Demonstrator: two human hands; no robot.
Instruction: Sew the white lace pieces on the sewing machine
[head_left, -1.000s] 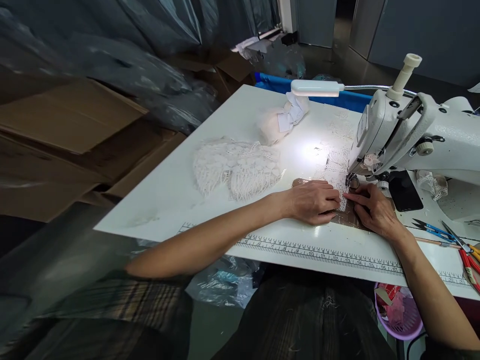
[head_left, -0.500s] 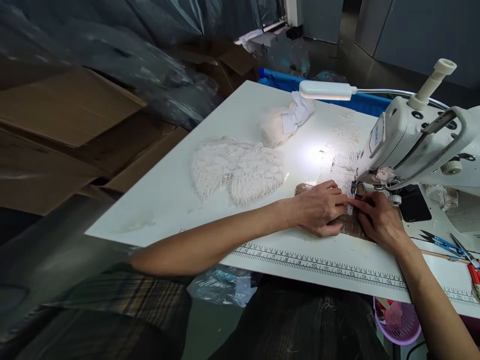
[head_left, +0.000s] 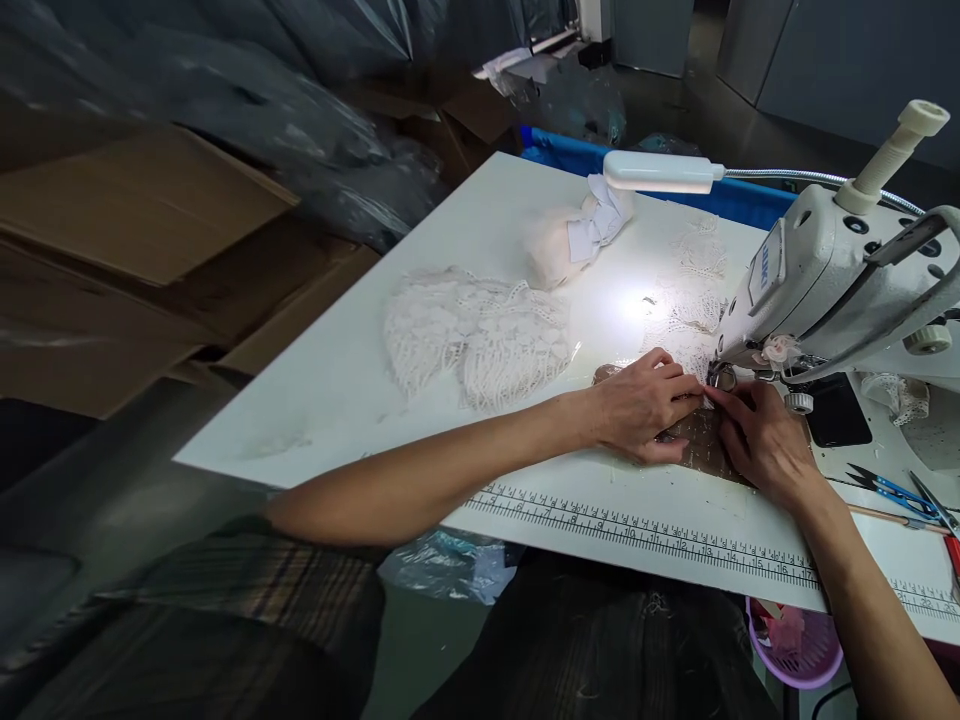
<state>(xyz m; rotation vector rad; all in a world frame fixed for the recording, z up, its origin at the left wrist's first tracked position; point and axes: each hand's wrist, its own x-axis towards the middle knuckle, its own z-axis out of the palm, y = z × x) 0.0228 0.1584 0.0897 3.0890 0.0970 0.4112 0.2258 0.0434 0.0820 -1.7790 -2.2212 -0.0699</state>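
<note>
White lace trim runs across the table and in under the needle area of the sewing machine. Just in front of the presser foot, my left hand is closed with its fingertips on the near end of the lace. My right hand pinches the same end from the other side, thumb and forefinger meeting the left fingertips. Both hands rest over a brown plate set in the tabletop. The small stretch of lace between the fingers is mostly hidden.
A pile of fringed white lace and a wrapped bundle lie to the left. A lamp shines from above. On the right are a black phone and blue thread snips. A ruler tape lines the front edge.
Less of the lace end shows below my fingers, which have drawn a little closer around it near the presser foot. The view has shifted slightly.
</note>
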